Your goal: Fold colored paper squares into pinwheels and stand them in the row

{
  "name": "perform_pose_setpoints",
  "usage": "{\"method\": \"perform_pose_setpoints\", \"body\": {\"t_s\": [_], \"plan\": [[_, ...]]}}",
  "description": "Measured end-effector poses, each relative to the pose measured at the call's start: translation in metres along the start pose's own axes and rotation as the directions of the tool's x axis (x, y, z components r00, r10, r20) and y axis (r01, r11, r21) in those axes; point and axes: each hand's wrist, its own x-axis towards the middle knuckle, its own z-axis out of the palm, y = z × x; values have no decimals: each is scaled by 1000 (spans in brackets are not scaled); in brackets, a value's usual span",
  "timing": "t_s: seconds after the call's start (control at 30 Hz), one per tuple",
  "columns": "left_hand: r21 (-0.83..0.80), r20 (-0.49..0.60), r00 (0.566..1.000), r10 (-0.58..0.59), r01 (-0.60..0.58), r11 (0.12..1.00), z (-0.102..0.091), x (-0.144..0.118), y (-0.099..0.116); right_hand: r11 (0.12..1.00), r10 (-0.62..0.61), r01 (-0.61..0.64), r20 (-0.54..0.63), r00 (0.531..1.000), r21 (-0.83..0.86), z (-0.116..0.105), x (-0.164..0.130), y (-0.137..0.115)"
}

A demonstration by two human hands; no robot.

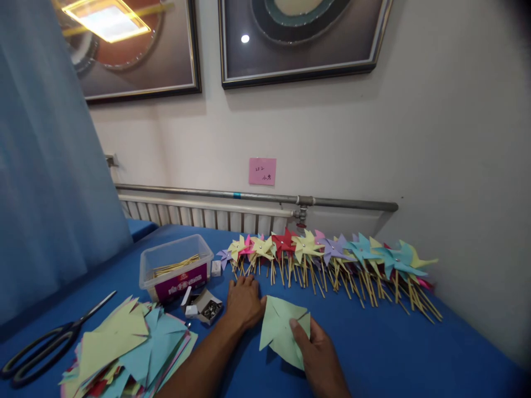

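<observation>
Between the thumb and fingers of my right hand (pixel 320 354) is a pale green paper square (pixel 284 330) with slits cut in from its corners. Palm down on the blue tabletop, my left hand (pixel 244 301) has its fingers stretched forward, close to the sticks of the finished paper pinwheels (pixel 305 249). No object shows under that hand. Left of it lie small open boxes of metal pins (pixel 209 309). A pile of slit paper squares (pixel 112 337) in yellow, blue and other colours lies at the lower left, beside my left forearm.
Thin wooden sticks (pixel 176 266) lie in a clear plastic tub (pixel 145 271). Black-handled scissors (pixel 53 345) rest at the far left. A blue curtain (pixel 50 166) hangs there. Behind the table are a radiator (pixel 199 215), a metal pipe (pixel 265 196) and the wall.
</observation>
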Motion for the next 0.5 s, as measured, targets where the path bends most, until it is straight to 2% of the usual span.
{"method": "perform_pose_setpoints", "body": {"t_s": [0.2, 0.33, 0.5], "plan": [[19, 11, 999, 35, -36, 999, 5, 5, 4, 998, 48, -49, 43, 998, 29, 1, -1, -3], [49, -8, 999, 54, -53, 997, 6, 1, 5, 999, 24, -25, 35, 999, 44, 1, 0, -1], [63, 11, 989, 146, -146, 987, 12, 6, 2, 1000, 14, -15, 22, 1000, 20, 0, 2, 5]]}}
